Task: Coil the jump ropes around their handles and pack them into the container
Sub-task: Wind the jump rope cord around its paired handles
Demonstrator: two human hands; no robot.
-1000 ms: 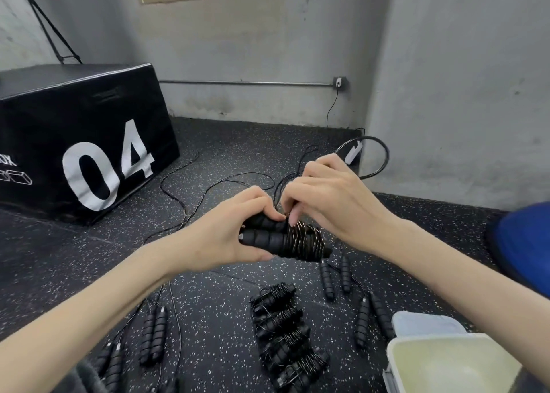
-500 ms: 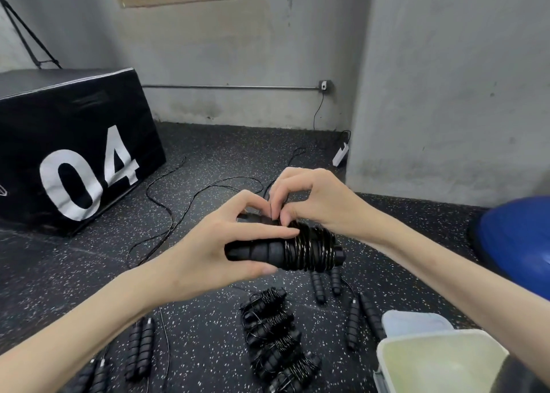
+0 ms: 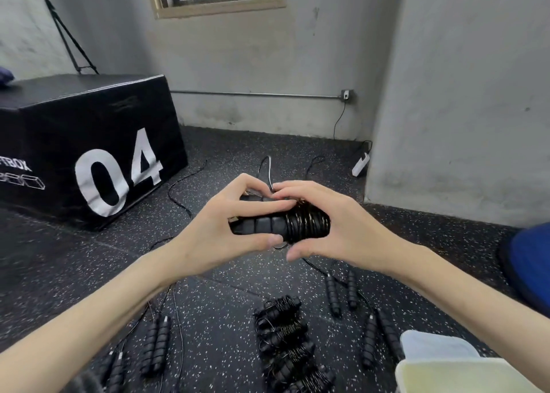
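A black jump rope [image 3: 276, 224] with ribbed foam handles is held in mid-air over the floor. My left hand [image 3: 220, 229] grips the bare handle ends. My right hand [image 3: 330, 229] curls round the end where the thin cable is wound in tight turns, fingertips pinching at the top. A short loop of cable sticks up behind my fingers. Several coiled jump ropes [image 3: 288, 348] lie in a row on the floor below. The pale plastic container [image 3: 446, 374] sits open at the lower right.
Uncoiled jump ropes [image 3: 154, 345] lie at the lower left, and more uncoiled handles [image 3: 342, 294] sit right of the row. A clear lid [image 3: 434, 345] rests behind the container. A black box marked 04 [image 3: 89, 154] stands left, a blue ball [image 3: 529, 261] right, a power strip [image 3: 360, 164] by the wall.
The loose cable that trailed across the floor has been taken up onto the handles; only a short loop is left. My hands rose slightly and the view tilted up.
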